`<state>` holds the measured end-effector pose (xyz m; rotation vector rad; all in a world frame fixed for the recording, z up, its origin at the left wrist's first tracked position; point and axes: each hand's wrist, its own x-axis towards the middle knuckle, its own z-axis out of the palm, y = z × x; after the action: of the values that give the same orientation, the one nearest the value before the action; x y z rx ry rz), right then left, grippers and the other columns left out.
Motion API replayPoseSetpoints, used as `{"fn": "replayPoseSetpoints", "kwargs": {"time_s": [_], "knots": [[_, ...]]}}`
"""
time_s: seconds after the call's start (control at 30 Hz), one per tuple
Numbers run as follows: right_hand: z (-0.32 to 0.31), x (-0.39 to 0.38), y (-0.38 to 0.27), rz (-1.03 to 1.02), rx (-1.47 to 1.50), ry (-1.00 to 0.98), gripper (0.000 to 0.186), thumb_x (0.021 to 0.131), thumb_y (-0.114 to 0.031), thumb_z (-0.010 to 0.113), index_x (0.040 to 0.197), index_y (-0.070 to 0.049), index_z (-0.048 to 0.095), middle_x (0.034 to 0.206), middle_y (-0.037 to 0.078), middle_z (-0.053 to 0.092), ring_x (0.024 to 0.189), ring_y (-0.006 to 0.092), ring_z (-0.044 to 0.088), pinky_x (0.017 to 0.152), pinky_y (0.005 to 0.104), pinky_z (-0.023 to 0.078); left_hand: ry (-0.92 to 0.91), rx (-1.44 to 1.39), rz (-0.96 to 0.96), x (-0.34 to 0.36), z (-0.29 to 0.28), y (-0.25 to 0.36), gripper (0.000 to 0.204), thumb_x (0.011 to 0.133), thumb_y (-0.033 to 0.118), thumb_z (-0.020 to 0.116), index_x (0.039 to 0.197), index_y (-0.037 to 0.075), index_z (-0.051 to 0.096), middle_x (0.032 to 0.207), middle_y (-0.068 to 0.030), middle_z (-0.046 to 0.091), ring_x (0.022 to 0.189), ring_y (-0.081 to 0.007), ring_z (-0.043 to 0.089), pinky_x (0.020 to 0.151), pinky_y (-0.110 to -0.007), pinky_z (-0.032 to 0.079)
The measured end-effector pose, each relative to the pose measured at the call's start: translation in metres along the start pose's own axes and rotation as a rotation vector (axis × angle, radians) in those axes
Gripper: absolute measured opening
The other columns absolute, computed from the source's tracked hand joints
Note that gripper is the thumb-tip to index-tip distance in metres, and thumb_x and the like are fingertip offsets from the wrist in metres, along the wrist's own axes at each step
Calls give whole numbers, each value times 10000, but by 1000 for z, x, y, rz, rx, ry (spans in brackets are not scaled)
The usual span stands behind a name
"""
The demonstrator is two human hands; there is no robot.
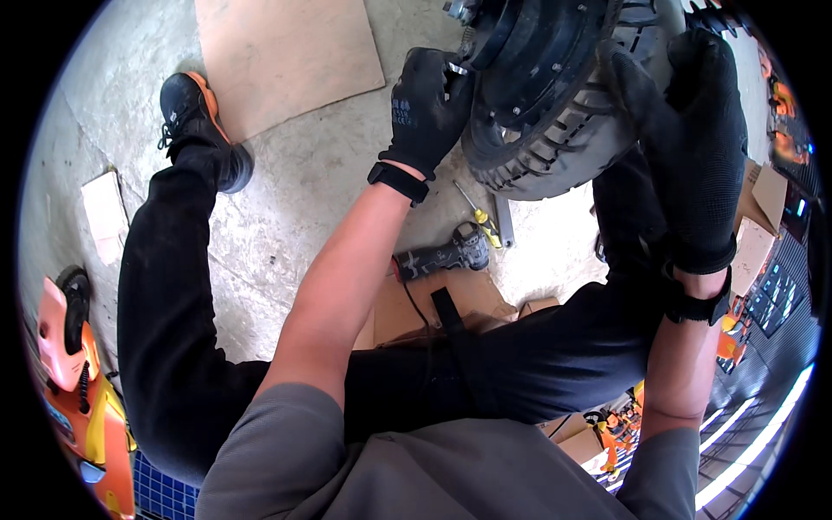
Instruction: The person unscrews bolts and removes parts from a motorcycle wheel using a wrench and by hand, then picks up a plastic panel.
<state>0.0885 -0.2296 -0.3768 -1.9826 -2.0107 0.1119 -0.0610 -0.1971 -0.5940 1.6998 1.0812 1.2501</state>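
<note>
Between my two gloved hands sits one black wheel (555, 95), its knobbly tyre tilted up off the concrete floor (303, 182) in front of my knees. My right hand (702, 147) lies flat over the tread on the far right side, fingers spread and pressed on the rubber rather than closed round anything. My left hand (427, 108) is at the wheel's left edge by the hub, fingers curled against the rim; whether they pinch something small there I cannot tell. The two hands are well apart, with the tyre filling the gap.

Below the wheel, on the floor, I count one power tool (438, 256) with a grey body, lying on its side just beyond a sheet of cardboard (407, 312). Just beside it is one yellow-handled screwdriver (478, 217), and next to that one flat metal bar (503, 221). One bigger cardboard sheet (282, 52) lies farther out, near my left shoe (195, 117).
</note>
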Motion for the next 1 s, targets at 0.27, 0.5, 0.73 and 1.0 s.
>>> {"fn": "replayPoseSetpoints", "kwargs": {"time_s": [0.27, 0.5, 0.73, 1.0], "knots": [[-2, -1, -11, 153, -30, -43, 349, 851, -196, 748, 1048, -24, 517, 832, 73, 615, 766, 128, 621, 662, 261, 514, 121, -275, -280, 2, -3, 13, 147, 935, 137, 609, 948, 2, 552, 828, -100, 624, 694, -166, 636, 623, -299, 505], [11, 8, -51, 334, 423, 170, 330, 770, -2, 703, 950, -47, 430, 807, 17, 429, 716, 107, 424, 615, 279, 395, -209, -70, -30, 8, -44, -96, 253, 898, 115, 648, 1118, 10, 582, 948, -115, 692, 809, -252, 689, 747, -351, 565], [2, -1, -5, 45, -21, 5, 346, 854, -205, 745, 1034, -23, 513, 841, 91, 610, 757, 133, 622, 645, 267, 512, -331, 312, 91, 8, -40, -113, 267, 859, 183, 702, 1085, 47, 664, 935, -126, 710, 844, -280, 689, 743, -343, 551], [0, -2, -2, 33, -117, -11, 358, 853, -220, 746, 1042, -18, 518, 835, 84, 579, 766, 139, 598, 661, 284, 511, -439, 411, -6, 10, -39, -127, 288, 903, 275, 656, 1095, 60, 670, 953, -155, 696, 866, -302, 675, 779, -359, 542]]}}
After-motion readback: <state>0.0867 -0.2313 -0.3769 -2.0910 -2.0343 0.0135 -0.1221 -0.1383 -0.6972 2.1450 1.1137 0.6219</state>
